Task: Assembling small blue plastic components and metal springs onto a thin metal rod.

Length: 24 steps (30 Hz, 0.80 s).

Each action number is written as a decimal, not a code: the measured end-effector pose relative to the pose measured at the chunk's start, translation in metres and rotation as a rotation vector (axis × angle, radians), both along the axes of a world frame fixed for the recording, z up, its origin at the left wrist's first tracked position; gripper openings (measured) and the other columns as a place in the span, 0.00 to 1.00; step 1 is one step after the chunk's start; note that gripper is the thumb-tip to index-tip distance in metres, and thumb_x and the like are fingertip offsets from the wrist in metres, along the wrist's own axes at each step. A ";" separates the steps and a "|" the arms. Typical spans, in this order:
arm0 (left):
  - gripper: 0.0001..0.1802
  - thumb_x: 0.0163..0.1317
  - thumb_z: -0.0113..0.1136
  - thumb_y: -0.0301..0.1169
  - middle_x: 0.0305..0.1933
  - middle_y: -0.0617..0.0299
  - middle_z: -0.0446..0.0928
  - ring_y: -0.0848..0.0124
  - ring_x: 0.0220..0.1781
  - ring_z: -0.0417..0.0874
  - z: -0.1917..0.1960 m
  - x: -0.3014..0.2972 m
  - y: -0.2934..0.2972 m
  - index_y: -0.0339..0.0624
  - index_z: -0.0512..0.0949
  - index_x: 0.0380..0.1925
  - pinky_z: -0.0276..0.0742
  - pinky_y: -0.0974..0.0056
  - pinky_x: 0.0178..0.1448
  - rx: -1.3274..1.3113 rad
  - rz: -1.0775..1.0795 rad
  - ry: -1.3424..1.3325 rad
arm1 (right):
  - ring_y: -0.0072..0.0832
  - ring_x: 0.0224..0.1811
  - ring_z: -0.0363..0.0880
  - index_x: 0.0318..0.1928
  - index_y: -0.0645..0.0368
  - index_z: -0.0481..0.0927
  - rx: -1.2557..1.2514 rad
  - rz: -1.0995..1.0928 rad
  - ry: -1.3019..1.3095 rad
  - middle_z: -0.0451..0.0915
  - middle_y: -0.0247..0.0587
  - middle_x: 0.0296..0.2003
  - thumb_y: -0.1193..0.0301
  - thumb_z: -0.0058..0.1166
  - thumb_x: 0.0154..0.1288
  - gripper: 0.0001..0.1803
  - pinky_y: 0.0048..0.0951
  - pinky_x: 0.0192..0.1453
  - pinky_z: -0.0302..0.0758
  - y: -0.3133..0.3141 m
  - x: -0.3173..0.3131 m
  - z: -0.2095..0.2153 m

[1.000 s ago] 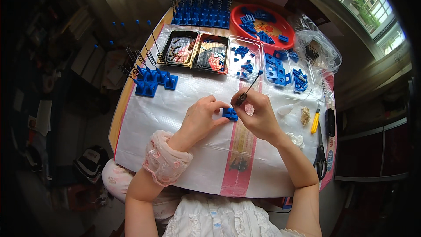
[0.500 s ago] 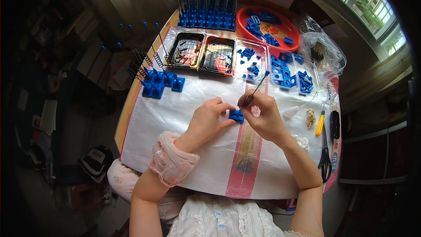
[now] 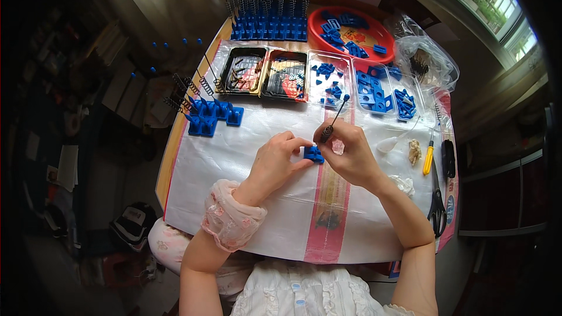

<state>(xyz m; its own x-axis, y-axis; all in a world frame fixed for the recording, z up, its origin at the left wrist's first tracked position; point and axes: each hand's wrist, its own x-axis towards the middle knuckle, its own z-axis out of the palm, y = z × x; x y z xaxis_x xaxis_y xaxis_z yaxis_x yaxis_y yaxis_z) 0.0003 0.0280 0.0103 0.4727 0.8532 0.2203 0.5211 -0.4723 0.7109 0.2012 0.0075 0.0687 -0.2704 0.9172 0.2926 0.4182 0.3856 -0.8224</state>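
My left hand [image 3: 277, 160] pinches a small blue plastic base [image 3: 314, 154] from its left side, holding it on the white table covering. Close against the base, my right hand [image 3: 355, 155] is closed around a thin dark rod with a blue tip [image 3: 346, 98] and a dark coil spring [image 3: 326, 134] at its lower part. The rod leans up to the right. Its lower end is behind the fingers, so I cannot tell whether it touches the base. To the left stands a group of similar blue bases [image 3: 205, 118] with springs and blue-tipped rods.
Across the back sit black trays [image 3: 261, 93] of small parts, clear boxes [image 3: 352, 76] of blue pieces and a red basin [image 3: 391, 35]. Rows of assembled blue pieces [image 3: 269, 29] stand behind. A yellow-handled screwdriver [image 3: 428, 159] and black scissors [image 3: 437, 213] lie along the right edge.
The whole view has shifted slightly. Both hands keep nearly the same pose at the blue base, and the rod leans a little differently.
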 end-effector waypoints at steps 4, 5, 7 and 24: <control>0.18 0.54 0.80 0.33 0.34 0.60 0.79 0.65 0.35 0.83 0.000 0.000 0.000 0.46 0.88 0.46 0.81 0.60 0.43 0.005 -0.006 -0.004 | 0.29 0.35 0.84 0.37 0.67 0.82 0.006 0.004 -0.004 0.84 0.41 0.35 0.85 0.61 0.59 0.06 0.29 0.41 0.80 0.000 0.000 0.002; 0.18 0.54 0.80 0.33 0.34 0.60 0.79 0.65 0.35 0.83 -0.001 0.000 0.000 0.46 0.88 0.46 0.81 0.60 0.43 0.006 -0.007 -0.007 | 0.28 0.35 0.84 0.37 0.66 0.82 0.011 0.005 -0.007 0.84 0.41 0.35 0.85 0.60 0.59 0.06 0.29 0.41 0.80 0.000 0.000 0.002; 0.19 0.54 0.80 0.33 0.34 0.60 0.79 0.65 0.35 0.83 0.000 0.000 0.000 0.46 0.88 0.46 0.81 0.61 0.42 0.007 -0.009 -0.007 | 0.28 0.34 0.83 0.37 0.66 0.82 0.021 0.007 0.011 0.83 0.42 0.33 0.84 0.60 0.59 0.05 0.29 0.40 0.78 0.000 -0.001 0.002; 0.19 0.54 0.79 0.34 0.34 0.60 0.79 0.65 0.34 0.82 -0.001 0.000 0.000 0.44 0.88 0.46 0.81 0.60 0.42 0.005 -0.008 0.005 | 0.28 0.35 0.84 0.38 0.66 0.83 0.001 0.022 -0.008 0.83 0.42 0.33 0.84 0.60 0.60 0.06 0.30 0.41 0.79 0.000 0.002 0.003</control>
